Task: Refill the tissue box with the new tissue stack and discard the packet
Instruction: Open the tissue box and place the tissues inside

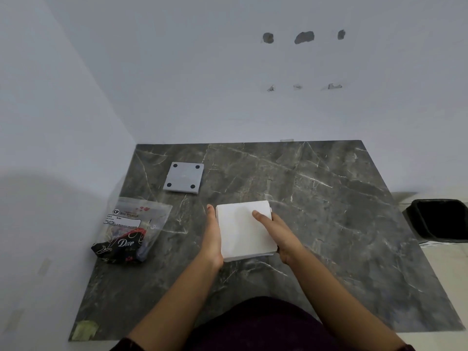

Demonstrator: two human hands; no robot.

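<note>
tabletop [329,198]: dark veined marble, smooth, faint sheen | tissue stack [244,230]: white matt paper | packet [131,229]: glossy clear plastic

one white tissue stack [244,229]. one clear plastic packet [131,229], printed dark at its lower end. one grey square panel [184,177] with four black round pads [175,166], one at each corner. two hands: one left hand [212,238] and one right hand [277,230]. one dark marble table [329,224]. one black bin [440,220] lined with a bag. one scrap of yellowish tape [84,330] at the table's near left corner. three grey holes [304,37] in the wall, and three smaller chipped marks [334,86] below them.
</note>
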